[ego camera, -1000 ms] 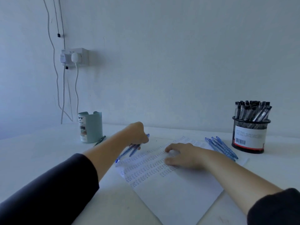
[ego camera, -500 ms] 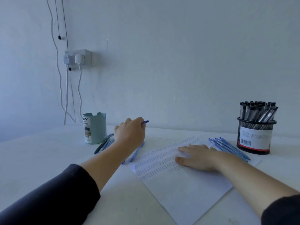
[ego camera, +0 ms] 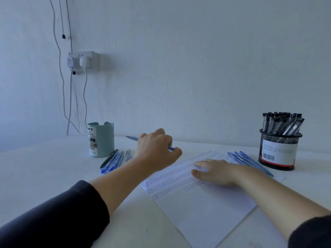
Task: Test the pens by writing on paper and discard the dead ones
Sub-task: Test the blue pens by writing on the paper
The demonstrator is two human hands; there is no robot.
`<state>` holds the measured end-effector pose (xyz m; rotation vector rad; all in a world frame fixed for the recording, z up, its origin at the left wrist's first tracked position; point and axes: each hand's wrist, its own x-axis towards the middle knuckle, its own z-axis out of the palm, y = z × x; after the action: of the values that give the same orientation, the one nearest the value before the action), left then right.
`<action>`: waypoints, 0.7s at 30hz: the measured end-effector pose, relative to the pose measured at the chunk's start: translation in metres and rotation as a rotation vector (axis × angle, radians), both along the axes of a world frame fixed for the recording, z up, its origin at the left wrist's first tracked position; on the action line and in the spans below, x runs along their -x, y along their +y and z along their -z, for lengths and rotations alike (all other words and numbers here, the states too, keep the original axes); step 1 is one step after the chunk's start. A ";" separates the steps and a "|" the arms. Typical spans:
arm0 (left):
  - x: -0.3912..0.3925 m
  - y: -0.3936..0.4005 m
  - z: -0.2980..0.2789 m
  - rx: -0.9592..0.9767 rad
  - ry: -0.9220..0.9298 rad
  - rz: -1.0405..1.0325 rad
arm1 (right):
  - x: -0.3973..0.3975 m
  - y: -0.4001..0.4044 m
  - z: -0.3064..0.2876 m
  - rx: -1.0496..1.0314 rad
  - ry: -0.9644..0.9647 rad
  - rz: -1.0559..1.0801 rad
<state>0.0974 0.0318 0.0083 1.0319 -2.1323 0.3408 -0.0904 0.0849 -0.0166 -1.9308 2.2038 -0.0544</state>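
Observation:
My left hand grips a blue pen above the table, just left of the paper's far corner; the pen's end sticks out to the left of my knuckles. My right hand rests flat on the white sheet of paper, which carries rows of small scribbles. Several blue pens lie loose beside a teal cup. More blue pens lie at the paper's right corner. A black mesh holder full of black-capped pens stands at the right.
The white table meets a white wall. A wall socket with plugs and hanging cables is at the upper left, behind the teal cup.
My left hand left several blue pens beside the teal cup, then rose and moved right toward the paper with one pen in its grip. My right hand stayed on the paper.

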 end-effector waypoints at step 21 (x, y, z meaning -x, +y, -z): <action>0.004 0.011 -0.001 -0.057 0.260 0.235 | -0.016 0.027 -0.023 -0.082 -0.213 -0.055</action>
<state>0.0930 0.0430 0.0094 0.7977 -2.0079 0.0300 -0.0748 0.1122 0.0068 -1.8468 1.9844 -0.1512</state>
